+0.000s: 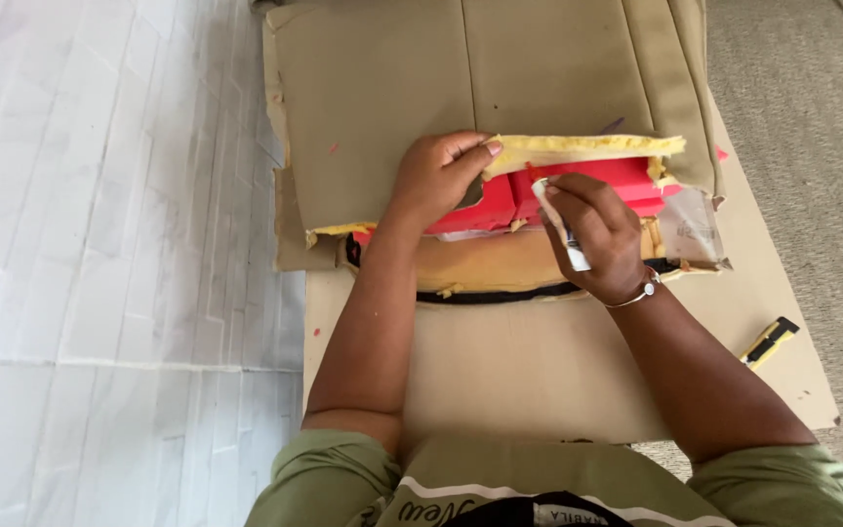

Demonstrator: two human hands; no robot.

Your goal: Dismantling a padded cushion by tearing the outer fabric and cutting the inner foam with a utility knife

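Head view, read left to right. The white tiled floor (100,244) is seen at far left. The tan seat cushion (461,88) lies on a flat cardboard sheet (539,361), its torn front edge toward the wearer. The left hand (436,176) is closed in a pinch on the tan cover flap (382,146), thumb and fingertips meeting at the flap's cut edge, which is held lifted off the foam. Just right of that grip, yellow foam (587,146) is exposed as a strip whose long axis runs left to right; directly below it lies a red foam block (587,185), also elongated left to right. The right hand (592,234) is wrapped shut around a small white tube (560,222); the tube's long axis is tilted, its red nozzle pointing up and left, the tip touching the red block beside the left thumb. A bracelet (636,293) is worn at the right wrist. Well to the right of this grip, a yellow-and-black utility knife (770,342) lies on the cardboard, beside grey carpet (812,117).
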